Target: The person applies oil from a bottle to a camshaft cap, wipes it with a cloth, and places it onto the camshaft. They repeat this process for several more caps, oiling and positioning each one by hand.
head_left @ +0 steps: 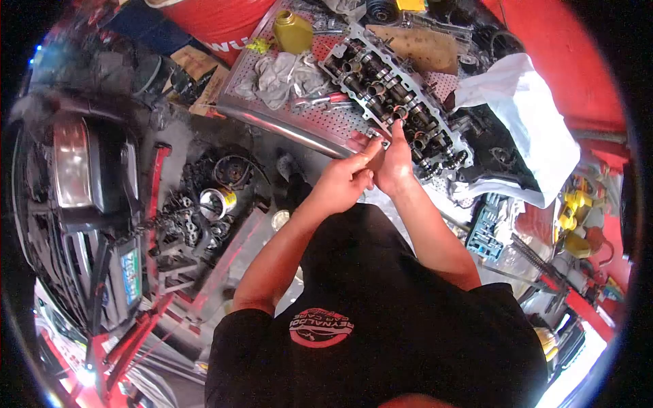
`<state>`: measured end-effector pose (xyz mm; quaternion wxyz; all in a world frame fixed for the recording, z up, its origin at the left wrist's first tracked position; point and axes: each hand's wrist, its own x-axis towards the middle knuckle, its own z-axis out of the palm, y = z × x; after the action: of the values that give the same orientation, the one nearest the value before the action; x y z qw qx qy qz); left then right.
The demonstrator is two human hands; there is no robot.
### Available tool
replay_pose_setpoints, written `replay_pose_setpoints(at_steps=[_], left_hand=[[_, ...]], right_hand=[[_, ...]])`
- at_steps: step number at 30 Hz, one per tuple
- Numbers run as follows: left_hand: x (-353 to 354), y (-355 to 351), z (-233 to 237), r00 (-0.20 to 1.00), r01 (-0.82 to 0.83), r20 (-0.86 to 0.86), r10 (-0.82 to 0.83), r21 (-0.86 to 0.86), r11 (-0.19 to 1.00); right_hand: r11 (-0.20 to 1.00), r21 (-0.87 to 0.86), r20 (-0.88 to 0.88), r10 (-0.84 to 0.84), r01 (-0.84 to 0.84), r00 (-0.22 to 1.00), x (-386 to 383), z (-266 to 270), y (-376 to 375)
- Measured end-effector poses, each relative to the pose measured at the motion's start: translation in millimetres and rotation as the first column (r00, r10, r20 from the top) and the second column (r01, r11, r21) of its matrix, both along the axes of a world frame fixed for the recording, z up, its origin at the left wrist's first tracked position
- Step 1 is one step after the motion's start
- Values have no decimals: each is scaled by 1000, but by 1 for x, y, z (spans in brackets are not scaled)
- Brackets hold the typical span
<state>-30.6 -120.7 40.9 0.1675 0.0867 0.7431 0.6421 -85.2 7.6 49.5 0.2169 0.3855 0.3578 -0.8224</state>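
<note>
My left hand (343,182) is closed, with its fingertips at a small shiny metal part (385,144) whose kind I cannot make out. Against the other side of that part is my right hand (396,166), one digit pointing up and the rest curled and partly hidden. Both hands meet just in front of an engine cylinder head (391,92), which lies diagonally on a perforated metal bench (333,126). Its valve side faces up, showing round bores and bolts. A red-handled tool (330,100) lies beside it.
A grey rag (282,78) and a yellow-green bottle (292,32) are on the bench. White cloth (524,122) covers dark parts at right, near a blue socket set (486,228). A car front (75,183) stands at left, with greasy parts (190,221) on the floor.
</note>
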Motion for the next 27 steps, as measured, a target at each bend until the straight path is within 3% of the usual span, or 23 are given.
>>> replay_pose_setpoints(at_steps=[1,2,4,6,8,12,15,16,19,20,24,27], left_hand=[[4,4,-2,985,-56,175,4,293,955],[7,7,-4,964,-167,258,68,386,907],[10,15,-6,942,-323,192,276,283,903],[12,21,-5,868,-497,65,493,107,861],[11,19,-10,840,-542,-9,542,-3,840],[2,10,-25,812,-575,-154,563,-46,817],[-11,-4,-45,846,-498,-164,508,98,862],[-16,-11,-46,873,-456,-123,472,140,879],[-28,-28,-31,904,-391,-122,410,150,908],[-32,-31,-25,894,-390,-167,415,164,906],[-48,-44,-25,757,-439,-500,420,87,894],[-51,-45,-22,717,-485,-501,485,140,863]], right_hand=[[996,50,-21,81,-79,997,4,-1,6],[982,100,-39,164,-159,986,5,-5,16],[953,173,-113,268,-247,957,5,-20,28],[874,396,-153,365,-281,919,7,-29,32],[817,502,-155,409,-285,899,6,-31,29],[462,710,-100,814,-532,573,-4,-7,26],[292,852,-190,946,-435,262,-18,1,30],[153,929,-113,985,-338,133,-25,10,31],[-4,960,46,989,-281,141,-34,38,19],[25,992,-8,991,-121,136,-34,40,14],[20,997,4,958,-81,287,-39,63,-12],[44,998,-51,969,34,243,-41,62,-17]])
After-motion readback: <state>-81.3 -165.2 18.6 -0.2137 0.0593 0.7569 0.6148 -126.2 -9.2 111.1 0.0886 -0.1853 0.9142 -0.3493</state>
